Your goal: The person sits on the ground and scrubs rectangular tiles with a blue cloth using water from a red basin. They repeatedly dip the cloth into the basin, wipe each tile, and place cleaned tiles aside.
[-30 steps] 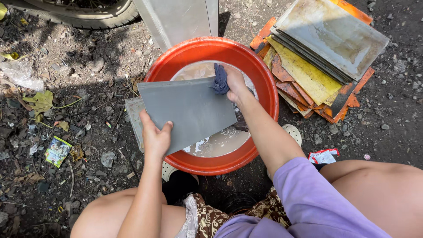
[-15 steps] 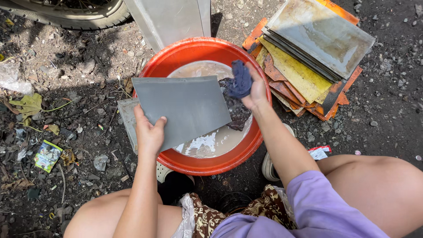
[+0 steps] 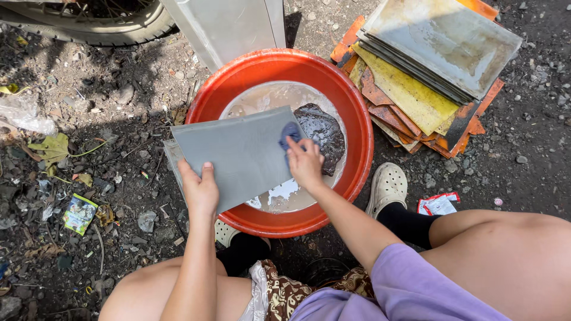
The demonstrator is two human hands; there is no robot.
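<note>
The right hand [image 3: 305, 163] has carried the blue cloth [image 3: 289, 134] from the basin's [image 3: 357, 113] one o'clock rim down onto the grey sheet's [image 3: 238, 151] three o'clock edge, uncovering a dark wet rag [image 3: 323, 132] lying in the murky water [image 3: 267, 98].

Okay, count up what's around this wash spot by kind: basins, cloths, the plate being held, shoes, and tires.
Basins: 1, the red basin
Cloths: 1, the blue cloth under the right hand
Held plates: 1, the grey plate gripped by the left hand
Shoes: 1 fully seen, the white shoe
Tires: 1, the tire
Total: 5
</note>
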